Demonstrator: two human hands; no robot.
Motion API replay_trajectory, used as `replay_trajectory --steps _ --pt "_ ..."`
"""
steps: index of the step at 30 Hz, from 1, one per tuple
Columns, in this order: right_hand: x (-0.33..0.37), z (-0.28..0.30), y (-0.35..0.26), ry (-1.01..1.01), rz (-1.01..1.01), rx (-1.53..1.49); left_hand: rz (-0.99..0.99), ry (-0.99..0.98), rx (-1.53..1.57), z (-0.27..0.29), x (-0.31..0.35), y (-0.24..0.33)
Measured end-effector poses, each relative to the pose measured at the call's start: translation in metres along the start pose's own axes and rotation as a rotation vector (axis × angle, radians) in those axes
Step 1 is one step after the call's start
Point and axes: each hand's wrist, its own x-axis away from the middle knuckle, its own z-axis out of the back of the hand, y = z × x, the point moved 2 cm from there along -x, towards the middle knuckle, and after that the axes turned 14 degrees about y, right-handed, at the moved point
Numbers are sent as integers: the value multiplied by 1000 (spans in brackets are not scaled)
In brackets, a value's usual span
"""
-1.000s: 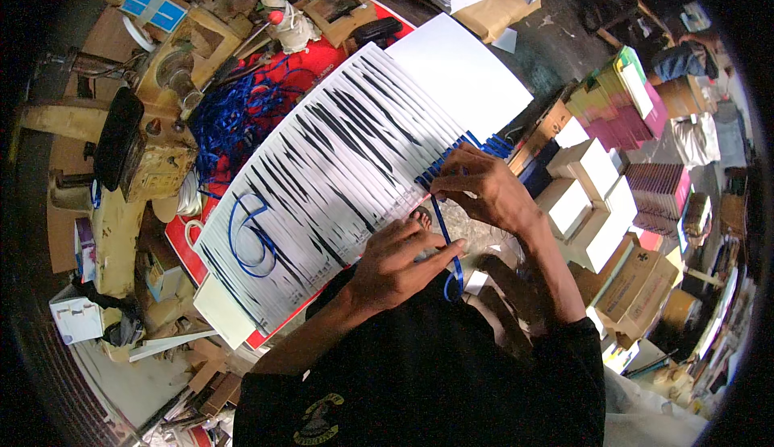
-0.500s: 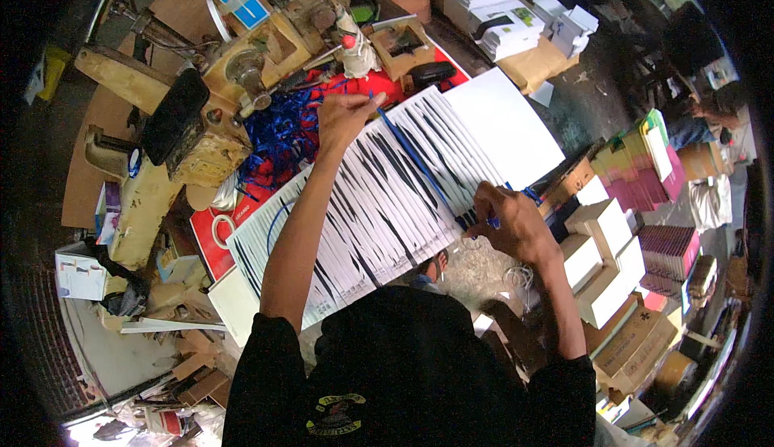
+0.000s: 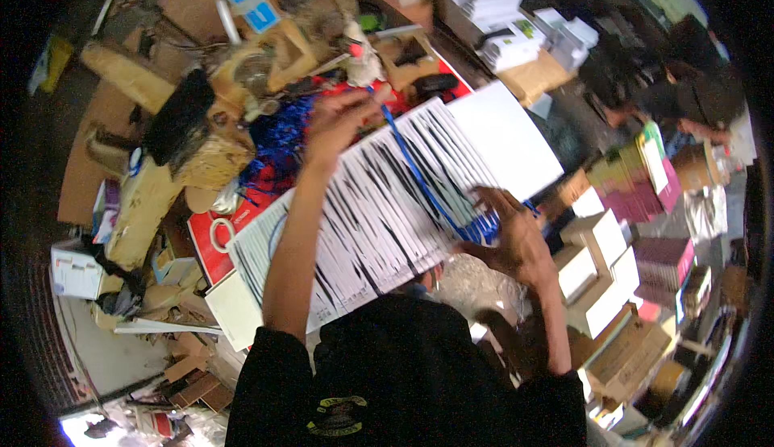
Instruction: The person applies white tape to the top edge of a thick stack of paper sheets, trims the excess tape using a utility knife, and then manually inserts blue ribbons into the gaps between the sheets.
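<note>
A long row of white booklets or sheets (image 3: 322, 266), overlapped and marked with black streaks, lies slanting across the bench in front of me. A blue ribbon (image 3: 416, 171) runs over it from the far edge to the near edge. At the far edge my left hand (image 3: 343, 120) is closed, fingertips pinching the ribbon's far end; motion blurs it slightly. By the near right part of the row, my right hand (image 3: 520, 241) has thumb and fingers spread apart around a bunch of blue ribbon (image 3: 482, 228), without a visible grip on it.
A white board (image 3: 508, 137) extends beyond the row's right end. Tangled blue ribbon (image 3: 278, 133) lies on a red sheet (image 3: 211, 241) behind. Worn wooden and metal equipment (image 3: 205, 153) stands at left. White boxes (image 3: 597, 245) are stacked at right; another person's arm (image 3: 701, 128) shows at far right.
My right hand's fingers have spread from a curled grip, and the blue ribbon bunch now shows between them. My left hand still pinches the ribbon's far end. The view has shifted slightly.
</note>
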Motion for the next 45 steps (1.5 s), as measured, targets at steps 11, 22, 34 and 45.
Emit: replay_trajectory --steps 11,22,34,45 --pt "190 -3 113 -467 -121 -411 -206 -1 -458 141 131 14" --pt "56 -9 -30 -471 -77 -267 -52 216 -618 110 223 -52" --pt "35 -89 -89 52 -422 -1003 -154 118 -203 51 205 23" --pt "29 -54 -58 4 -284 -945 -6 274 155 34 183 10"
